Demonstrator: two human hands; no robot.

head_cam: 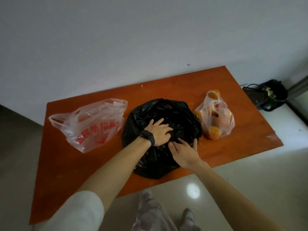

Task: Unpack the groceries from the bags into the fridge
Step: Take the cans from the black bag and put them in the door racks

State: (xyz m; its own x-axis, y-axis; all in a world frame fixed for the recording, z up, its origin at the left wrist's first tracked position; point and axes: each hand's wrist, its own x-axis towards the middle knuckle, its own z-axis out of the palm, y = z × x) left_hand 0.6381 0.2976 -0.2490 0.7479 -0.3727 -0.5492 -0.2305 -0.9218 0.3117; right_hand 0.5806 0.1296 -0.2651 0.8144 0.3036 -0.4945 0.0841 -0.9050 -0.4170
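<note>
A large black plastic bag [173, 114] lies in the middle of the orange table [241, 117]. My left hand [158, 130], with a dark wristband and a ring, rests flat on top of the black bag with fingers spread. My right hand [183, 152] touches the bag's near side, fingers extended toward the plastic; its fingertips are partly hidden in the folds. To the left lies a clear bag with red print [93, 124], its contents hard to make out. To the right stands a clear bag of oranges [215, 117].
A white wall runs behind the table. A dark bin [270, 95] with a black liner and green scraps stands on the floor at the far right. Glossy tiled floor [250, 177] lies in front, where my feet show below the table's near edge.
</note>
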